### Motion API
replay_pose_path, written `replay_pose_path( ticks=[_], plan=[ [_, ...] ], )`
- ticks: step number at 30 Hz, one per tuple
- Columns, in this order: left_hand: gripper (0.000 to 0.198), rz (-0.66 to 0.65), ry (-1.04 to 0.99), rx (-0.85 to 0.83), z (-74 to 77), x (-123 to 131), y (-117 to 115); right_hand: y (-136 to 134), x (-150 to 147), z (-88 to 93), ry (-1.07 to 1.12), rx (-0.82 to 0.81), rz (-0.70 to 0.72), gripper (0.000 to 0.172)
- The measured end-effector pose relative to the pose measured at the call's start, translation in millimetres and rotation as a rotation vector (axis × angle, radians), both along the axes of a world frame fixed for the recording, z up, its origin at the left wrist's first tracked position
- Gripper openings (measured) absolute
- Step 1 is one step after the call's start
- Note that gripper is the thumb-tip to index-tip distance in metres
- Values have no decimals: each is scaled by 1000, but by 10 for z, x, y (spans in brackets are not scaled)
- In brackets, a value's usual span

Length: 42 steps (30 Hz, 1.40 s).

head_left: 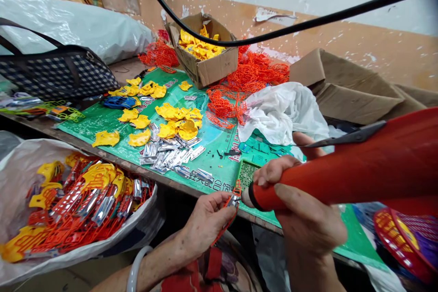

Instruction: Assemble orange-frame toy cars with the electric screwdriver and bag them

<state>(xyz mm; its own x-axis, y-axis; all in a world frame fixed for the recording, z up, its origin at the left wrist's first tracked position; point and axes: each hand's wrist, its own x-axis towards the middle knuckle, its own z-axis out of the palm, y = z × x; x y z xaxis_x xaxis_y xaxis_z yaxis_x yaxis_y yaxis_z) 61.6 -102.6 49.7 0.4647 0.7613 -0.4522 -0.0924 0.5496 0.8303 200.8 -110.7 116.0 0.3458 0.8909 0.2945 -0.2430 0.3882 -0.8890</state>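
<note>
My right hand (304, 200) wraps round a large red power screwdriver (328, 169) with a dark lever along its top. Its pale nose points left, right at the piece in my left hand (207, 219). Between that hand's thumb and fingers I pinch a red plastic part (224, 230) with a silvery plate (234, 200) on it, just above the table's front edge. Whether the screwdriver's tip touches the plate I cannot tell. Behind the nose stands a small green basket (239, 169) with tiny pieces inside. Loose silver plates (164, 157) and yellow plastic pieces (106, 138) lie further left.
A cardboard box (217, 70) of yellow pieces stands at the back, beside heaped red plastic frames (256, 68). White plastic (280, 109) lies at the right. A sack (137, 232) of red, yellow and silver pieces is at lower left. A black cable (253, 42) hangs across the view.
</note>
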Motion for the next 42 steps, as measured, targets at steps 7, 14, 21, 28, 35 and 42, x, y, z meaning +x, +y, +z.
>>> replay_pose_path(
  ticks=[7, 14, 21, 28, 35, 42],
  plan=[
    [32, -1, -6, -12, 14, -1, -13, -25, -19, -26, -20, 2, 4, 55],
    [31, -7, -10, 7, 36, 8, -10, -36, -52, -87, -90, -13, -60, 53],
    [35, -6, -19, 42, 10, 3, -16, -42, -68, -145, -153, -27, -83, 56],
    [31, 37, -16, 91, -60, -26, 37, -39, 7, 2, -51, 37, -121, 50],
    [38, 125, 24, -4, -163, -92, 151, 148, 365, -292, -189, -33, -424, 16],
    [36, 39, 19, -6, -158, -109, 208, 178, 422, -572, -200, -83, -407, 13]
  ],
)
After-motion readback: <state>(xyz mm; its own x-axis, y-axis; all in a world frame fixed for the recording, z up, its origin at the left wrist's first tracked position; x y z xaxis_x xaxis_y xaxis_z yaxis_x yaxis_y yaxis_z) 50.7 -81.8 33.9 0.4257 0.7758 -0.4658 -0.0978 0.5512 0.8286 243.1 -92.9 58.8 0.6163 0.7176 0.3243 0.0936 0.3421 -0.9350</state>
